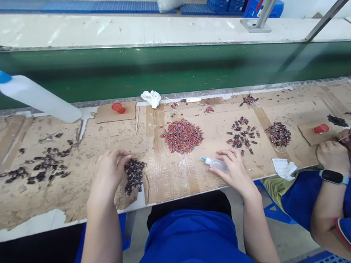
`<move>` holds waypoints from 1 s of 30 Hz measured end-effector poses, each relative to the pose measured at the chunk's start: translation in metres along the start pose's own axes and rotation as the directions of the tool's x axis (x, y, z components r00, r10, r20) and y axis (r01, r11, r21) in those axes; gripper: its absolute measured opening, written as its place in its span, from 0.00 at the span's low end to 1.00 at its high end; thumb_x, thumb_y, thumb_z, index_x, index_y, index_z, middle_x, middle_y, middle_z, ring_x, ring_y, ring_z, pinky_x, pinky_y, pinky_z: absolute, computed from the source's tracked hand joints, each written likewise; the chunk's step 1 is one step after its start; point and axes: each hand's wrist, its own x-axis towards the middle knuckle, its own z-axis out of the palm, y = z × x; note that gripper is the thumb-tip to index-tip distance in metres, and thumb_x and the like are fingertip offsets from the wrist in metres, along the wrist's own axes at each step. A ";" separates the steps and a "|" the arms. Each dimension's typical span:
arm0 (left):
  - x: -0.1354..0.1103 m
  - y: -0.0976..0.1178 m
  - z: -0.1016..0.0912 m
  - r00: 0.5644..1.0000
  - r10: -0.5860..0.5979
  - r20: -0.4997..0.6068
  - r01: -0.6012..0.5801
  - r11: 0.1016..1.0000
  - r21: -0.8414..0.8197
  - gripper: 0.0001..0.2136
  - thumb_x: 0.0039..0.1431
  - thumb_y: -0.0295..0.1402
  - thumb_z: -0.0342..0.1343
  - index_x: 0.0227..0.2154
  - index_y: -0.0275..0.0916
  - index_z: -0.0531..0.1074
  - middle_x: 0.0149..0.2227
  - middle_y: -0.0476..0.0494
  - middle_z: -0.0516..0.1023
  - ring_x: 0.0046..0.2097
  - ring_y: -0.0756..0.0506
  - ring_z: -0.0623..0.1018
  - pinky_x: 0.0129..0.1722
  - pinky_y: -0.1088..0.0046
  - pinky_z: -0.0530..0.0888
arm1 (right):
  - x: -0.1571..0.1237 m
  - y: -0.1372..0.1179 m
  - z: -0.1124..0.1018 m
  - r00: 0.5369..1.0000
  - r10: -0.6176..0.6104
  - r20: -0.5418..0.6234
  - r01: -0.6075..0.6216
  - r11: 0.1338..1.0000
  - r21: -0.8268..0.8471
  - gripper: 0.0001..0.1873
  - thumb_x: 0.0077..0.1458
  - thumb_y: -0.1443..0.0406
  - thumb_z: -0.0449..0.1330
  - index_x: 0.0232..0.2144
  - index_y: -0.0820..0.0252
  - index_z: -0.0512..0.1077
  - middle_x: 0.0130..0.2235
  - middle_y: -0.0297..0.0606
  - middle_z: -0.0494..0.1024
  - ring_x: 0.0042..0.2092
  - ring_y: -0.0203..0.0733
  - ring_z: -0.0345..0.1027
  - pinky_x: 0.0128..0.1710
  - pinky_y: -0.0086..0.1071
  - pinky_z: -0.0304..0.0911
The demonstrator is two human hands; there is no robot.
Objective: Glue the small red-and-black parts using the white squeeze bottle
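Observation:
My left hand (112, 167) is at the left edge of a pile of small dark parts (134, 176), its thumb and fingers pinched together. Whatever sits between those fingertips is too small to make out. In my right hand (231, 168) is a small clear squeeze bottle (219, 165) with a white cap and a blue tip, lying on its side and pointing left. Between and beyond my hands lies a heap of small red parts (182, 136) with metallic bits. A looser group of red-and-dark parts (242, 133) is spread just past my right hand.
A large white bottle (41, 98) leans at the left. More dark parts (46, 166) lie scattered there. A red cup (118, 108) and crumpled white tissue (151, 99) are along the back. At right, a co-worker's hands (334, 154) work near another red cup (320, 128). A green belt (180, 67) runs behind.

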 end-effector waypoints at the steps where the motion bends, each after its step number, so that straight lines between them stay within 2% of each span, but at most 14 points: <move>1: -0.004 0.007 0.001 0.998 0.048 -0.042 -0.050 0.998 -0.029 0.08 0.52 0.41 0.54 0.26 0.43 0.72 0.31 0.43 0.79 0.34 0.40 0.76 0.39 0.63 0.72 | 0.000 -0.001 0.001 0.999 0.041 -0.018 -0.040 0.998 0.049 0.18 0.58 0.51 0.60 0.41 0.58 0.74 0.46 0.48 0.76 0.52 0.55 0.65 0.51 0.52 0.65; 4: -0.018 0.031 0.013 0.983 0.178 -0.051 -0.184 0.970 -0.159 0.09 0.53 0.43 0.56 0.29 0.43 0.74 0.32 0.45 0.80 0.34 0.42 0.77 0.39 0.65 0.73 | 0.003 -0.009 0.009 0.968 0.243 -0.065 -0.214 0.931 0.296 0.20 0.58 0.50 0.58 0.43 0.59 0.72 0.39 0.42 0.78 0.39 0.47 0.72 0.39 0.41 0.70; 6: -0.029 0.045 0.029 0.956 0.294 -0.020 -0.291 0.935 -0.204 0.08 0.52 0.42 0.59 0.27 0.43 0.74 0.31 0.45 0.80 0.35 0.42 0.77 0.40 0.66 0.73 | 0.007 -0.016 0.016 0.936 0.345 -0.073 -0.262 0.819 0.511 0.22 0.52 0.48 0.62 0.40 0.59 0.73 0.34 0.38 0.78 0.32 0.42 0.71 0.32 0.35 0.68; 8: -0.039 0.054 0.047 0.928 0.373 -0.002 -0.365 0.905 -0.221 0.07 0.53 0.40 0.60 0.26 0.43 0.75 0.30 0.45 0.81 0.36 0.43 0.78 0.40 0.66 0.73 | 0.013 -0.024 0.025 0.917 0.397 -0.048 -0.261 0.684 0.681 0.23 0.45 0.48 0.67 0.36 0.58 0.74 0.31 0.35 0.77 0.29 0.39 0.69 0.28 0.32 0.66; 12: -0.054 0.055 0.071 0.917 0.395 -0.048 -0.392 0.877 -0.277 0.07 0.54 0.39 0.61 0.31 0.43 0.77 0.32 0.45 0.82 0.36 0.43 0.80 0.40 0.67 0.75 | 0.021 -0.037 0.040 0.893 0.440 0.099 -0.311 0.442 0.841 0.22 0.46 0.46 0.64 0.32 0.58 0.73 0.24 0.31 0.73 0.24 0.36 0.65 0.22 0.29 0.64; 14: -0.058 0.051 0.075 0.925 0.372 -0.081 -0.378 0.872 -0.309 0.10 0.54 0.40 0.62 0.37 0.42 0.77 0.33 0.44 0.83 0.37 0.43 0.81 0.41 0.65 0.76 | 0.023 -0.042 0.045 0.885 0.445 0.141 -0.326 0.374 0.868 0.22 0.46 0.48 0.64 0.33 0.58 0.72 0.23 0.30 0.72 0.22 0.34 0.65 0.22 0.28 0.64; 18: -0.061 0.044 0.071 0.924 0.375 -0.070 -0.376 0.865 -0.333 0.13 0.56 0.38 0.61 0.43 0.42 0.76 0.38 0.44 0.84 0.41 0.43 0.82 0.45 0.64 0.77 | 0.027 -0.050 0.051 0.882 0.452 0.130 -0.313 0.358 0.880 0.18 0.40 0.54 0.70 0.30 0.59 0.74 0.25 0.31 0.75 0.23 0.34 0.65 0.24 0.28 0.64; 23: -0.061 0.043 0.066 0.912 0.404 -0.074 -0.407 0.860 -0.309 0.09 0.59 0.35 0.57 0.41 0.41 0.76 0.37 0.44 0.84 0.40 0.44 0.83 0.44 0.66 0.78 | 0.028 -0.057 0.061 0.859 0.506 0.082 -0.277 0.323 0.905 0.14 0.39 0.56 0.70 0.25 0.59 0.77 0.28 0.36 0.80 0.29 0.42 0.72 0.32 0.34 0.69; 25: -0.061 0.044 0.066 0.906 0.415 -0.076 -0.418 0.859 -0.295 0.09 0.59 0.35 0.58 0.41 0.40 0.76 0.36 0.44 0.84 0.40 0.44 0.83 0.44 0.66 0.78 | 0.028 -0.060 0.065 0.850 0.524 0.051 -0.270 0.352 0.896 0.14 0.41 0.55 0.69 0.24 0.59 0.77 0.28 0.38 0.81 0.31 0.44 0.73 0.33 0.35 0.69; 30: -0.059 0.046 0.064 0.902 0.428 -0.053 -0.424 0.857 -0.295 0.10 0.59 0.34 0.58 0.43 0.40 0.75 0.36 0.45 0.84 0.39 0.45 0.83 0.44 0.67 0.79 | 0.026 -0.064 0.073 0.856 0.517 0.003 -0.302 0.495 0.815 0.15 0.44 0.54 0.67 0.25 0.61 0.77 0.27 0.39 0.81 0.29 0.42 0.73 0.29 0.32 0.67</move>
